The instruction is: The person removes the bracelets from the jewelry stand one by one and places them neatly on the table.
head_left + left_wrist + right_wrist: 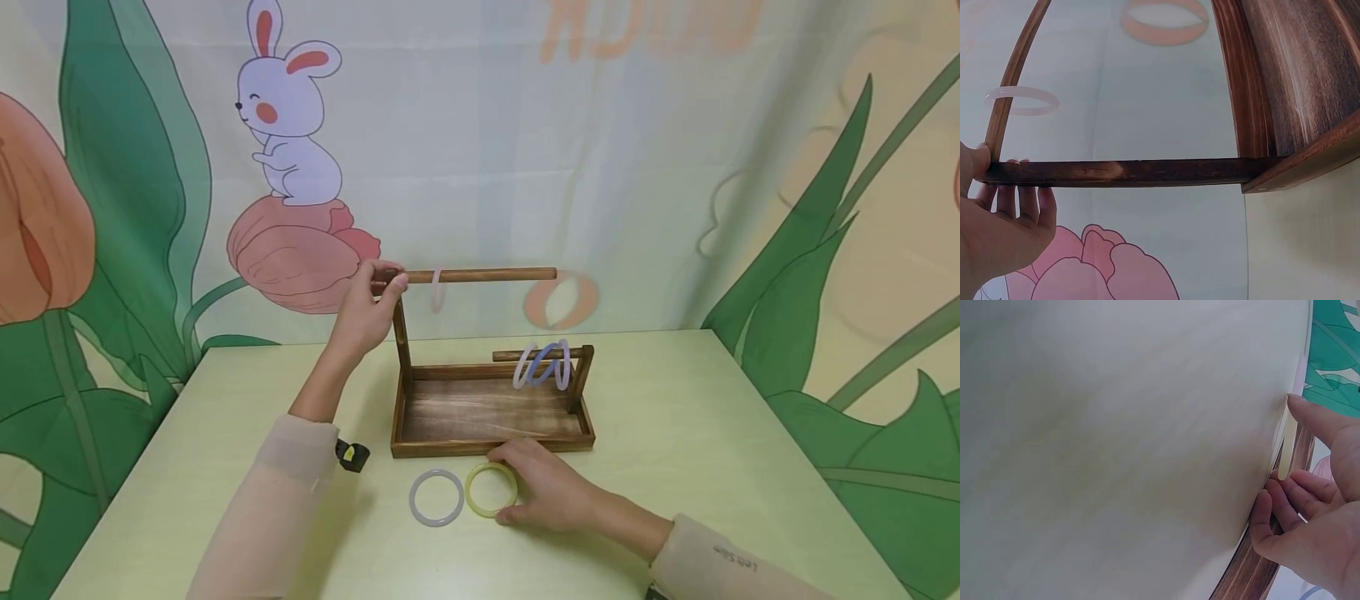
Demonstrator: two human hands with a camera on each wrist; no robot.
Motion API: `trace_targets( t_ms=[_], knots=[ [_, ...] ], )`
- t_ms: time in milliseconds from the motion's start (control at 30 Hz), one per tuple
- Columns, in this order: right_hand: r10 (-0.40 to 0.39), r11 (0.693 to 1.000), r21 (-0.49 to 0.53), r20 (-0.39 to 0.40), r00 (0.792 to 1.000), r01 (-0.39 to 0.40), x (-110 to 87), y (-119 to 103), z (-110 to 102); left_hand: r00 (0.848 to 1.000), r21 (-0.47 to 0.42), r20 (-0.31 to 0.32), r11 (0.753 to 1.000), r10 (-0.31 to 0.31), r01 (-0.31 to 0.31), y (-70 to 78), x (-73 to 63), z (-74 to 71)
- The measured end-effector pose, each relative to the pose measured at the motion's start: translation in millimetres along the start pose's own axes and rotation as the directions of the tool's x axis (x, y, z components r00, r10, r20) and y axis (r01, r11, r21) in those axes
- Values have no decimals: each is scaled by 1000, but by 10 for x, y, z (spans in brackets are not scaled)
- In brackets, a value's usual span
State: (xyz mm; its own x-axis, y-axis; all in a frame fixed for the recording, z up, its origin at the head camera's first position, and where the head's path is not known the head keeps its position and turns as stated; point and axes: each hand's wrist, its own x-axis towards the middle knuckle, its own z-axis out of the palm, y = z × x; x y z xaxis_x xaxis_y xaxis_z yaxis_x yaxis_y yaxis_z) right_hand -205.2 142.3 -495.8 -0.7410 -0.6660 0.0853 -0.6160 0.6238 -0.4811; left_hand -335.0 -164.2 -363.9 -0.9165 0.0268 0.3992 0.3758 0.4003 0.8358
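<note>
My left hand [367, 315] grips the wooden rack's tall left post at the top, where the upper bar [495, 275] begins. In the left wrist view, its thumb and fingers lie on either side of that corner. One pale pink bangle [1035, 111] hangs on the upper bar. Down on the table, my right hand [553, 493] holds a yellow bangle [468, 493] between thumb and fingers, and the bangle lies flat. Edge-on in the right wrist view, the yellow bangle [1288, 450] spans thumb and fingertips. Beside it lies a pale grey bangle [413, 504].
The rack's tray base [465, 450] stands behind the right hand. Its short right post [579, 383] carries a lower bar [504, 357] with a whitish, a blue and a lilac bangle hanging. A printed curtain [465, 167] rises behind the table [712, 433].
</note>
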Motion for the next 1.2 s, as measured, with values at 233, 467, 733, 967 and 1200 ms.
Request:
trace_targets(
  t_ms=[233, 467, 733, 967, 1200],
  knots=[
    [0, 1000, 3, 1, 1000, 0, -1, -5, -2, 1000, -1, -1, 1000, -2, 2, -13, 3, 6],
    [17, 1000, 9, 12, 1000, -17, -10, -13, -12, 1000, -4, 1, 1000, -2, 2, -24, 5, 16],
    [12, 1000, 13, 16, 1000, -12, 0, -29, -45, 1000, -9, -1, 1000, 7, -7, -5, 14, 5],
    [10, 1000, 6, 12, 1000, -10, 2, -22, -32, 1000, -14, -3, 1000, 9, -9, -8, 16, 9],
    [4, 1000, -18, 9, 1000, -4, 6, -37, -22, 1000, -14, -6, 1000, 18, -18, -43, 24, 5]
  ],
)
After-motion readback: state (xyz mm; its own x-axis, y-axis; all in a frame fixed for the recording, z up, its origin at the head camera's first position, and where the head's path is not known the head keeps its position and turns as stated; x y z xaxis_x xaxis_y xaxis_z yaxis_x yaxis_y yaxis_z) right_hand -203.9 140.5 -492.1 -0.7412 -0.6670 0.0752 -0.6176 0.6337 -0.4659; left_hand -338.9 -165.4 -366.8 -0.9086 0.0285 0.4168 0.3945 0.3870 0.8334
